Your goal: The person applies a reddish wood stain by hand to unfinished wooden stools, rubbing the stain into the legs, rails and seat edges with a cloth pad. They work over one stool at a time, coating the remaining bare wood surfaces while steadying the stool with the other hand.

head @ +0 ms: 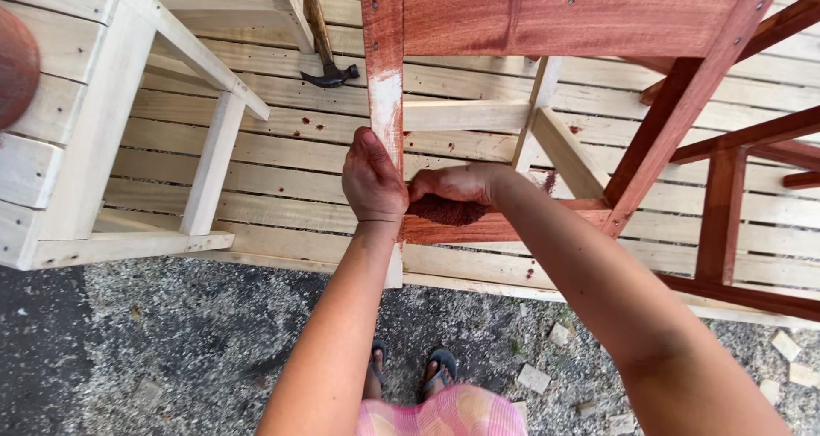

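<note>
A wooden chair frame (pixel 564 17) lies on a slatted wooden platform (pixel 282 180), partly stained red-brown and partly bare pale wood. My left hand (pixel 372 180) grips one upright leg (pixel 386 103) of the frame, where the red stain ends and bare wood begins. My right hand (pixel 453 184), smeared with stain, presses a dark red stain-soaked cloth (pixel 446 210) against a low rail (pixel 504 227) just right of that leg.
An unstained pale wooden chair frame (pixel 102 111) stands at the left. A claw hammer (pixel 323 43) lies on the platform at the back. A second red-stained frame (pixel 743 163) is at the right. Gravel ground (pixel 171 351) with wood chips and my sandalled feet (pixel 410 372) lie below.
</note>
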`<act>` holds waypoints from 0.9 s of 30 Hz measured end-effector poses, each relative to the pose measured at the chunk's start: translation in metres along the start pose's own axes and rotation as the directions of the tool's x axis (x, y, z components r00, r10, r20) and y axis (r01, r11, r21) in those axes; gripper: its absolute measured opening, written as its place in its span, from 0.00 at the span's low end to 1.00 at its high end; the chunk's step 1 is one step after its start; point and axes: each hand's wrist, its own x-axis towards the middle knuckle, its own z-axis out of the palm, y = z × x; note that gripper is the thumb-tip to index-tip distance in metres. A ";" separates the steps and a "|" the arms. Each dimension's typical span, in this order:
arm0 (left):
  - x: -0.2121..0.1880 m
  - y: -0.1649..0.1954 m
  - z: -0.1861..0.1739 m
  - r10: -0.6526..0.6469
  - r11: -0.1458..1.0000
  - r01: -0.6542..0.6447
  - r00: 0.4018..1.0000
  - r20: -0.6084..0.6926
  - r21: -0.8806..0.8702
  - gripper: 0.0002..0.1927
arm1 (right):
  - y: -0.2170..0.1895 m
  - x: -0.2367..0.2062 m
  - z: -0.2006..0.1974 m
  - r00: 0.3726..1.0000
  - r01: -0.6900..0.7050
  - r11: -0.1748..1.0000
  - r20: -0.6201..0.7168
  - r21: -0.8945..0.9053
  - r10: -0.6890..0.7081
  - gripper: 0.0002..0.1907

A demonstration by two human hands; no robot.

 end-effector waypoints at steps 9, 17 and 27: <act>-0.001 0.005 -0.004 -0.068 0.997 0.070 0.996 0.053 -0.032 0.31 | 0.048 -0.004 -0.026 0.992 0.097 0.991 -0.068 -0.093 -0.103 0.17; -0.003 0.005 -0.004 0.061 0.998 -0.061 0.998 -0.004 -0.029 0.30 | 0.131 -0.032 -0.104 0.798 -0.568 0.769 -0.425 -0.292 0.428 0.25; -0.005 0.007 -0.003 0.032 0.999 -0.033 0.999 -0.026 -0.043 0.31 | 0.130 0.004 -0.086 0.865 0.132 0.369 -0.076 -0.920 -0.497 0.24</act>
